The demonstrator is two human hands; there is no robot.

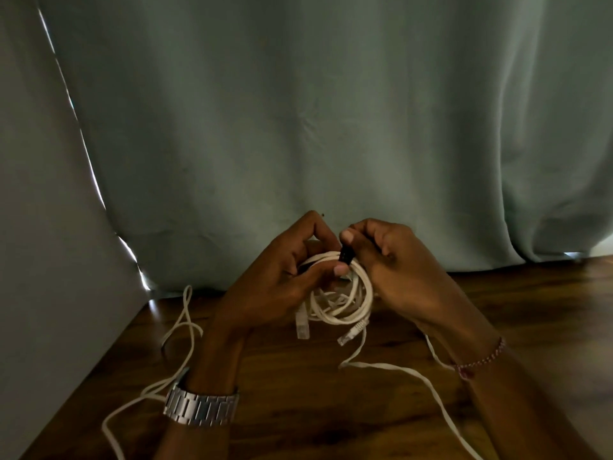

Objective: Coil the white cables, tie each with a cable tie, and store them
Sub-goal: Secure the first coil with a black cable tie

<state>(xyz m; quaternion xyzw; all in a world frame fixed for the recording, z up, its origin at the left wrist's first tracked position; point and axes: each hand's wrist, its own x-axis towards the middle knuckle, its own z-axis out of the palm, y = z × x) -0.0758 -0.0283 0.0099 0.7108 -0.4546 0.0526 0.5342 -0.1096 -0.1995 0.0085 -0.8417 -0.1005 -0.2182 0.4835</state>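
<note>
One head-worn camera is looking forward and down, sitting close above the left hand [282, 280] and right hand [398, 277]. Beyond the hands it is facing a curtain [331, 127]; beneath them, a wooden floor [298, 410].

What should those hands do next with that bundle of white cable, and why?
Probably pull the black cable tie snug around the coiled white cable. The right hand already pinches the tie at the top of the coil, while the left hand grips the loops. More loose white cable lies on the wooden floor, uncoiled.
</note>
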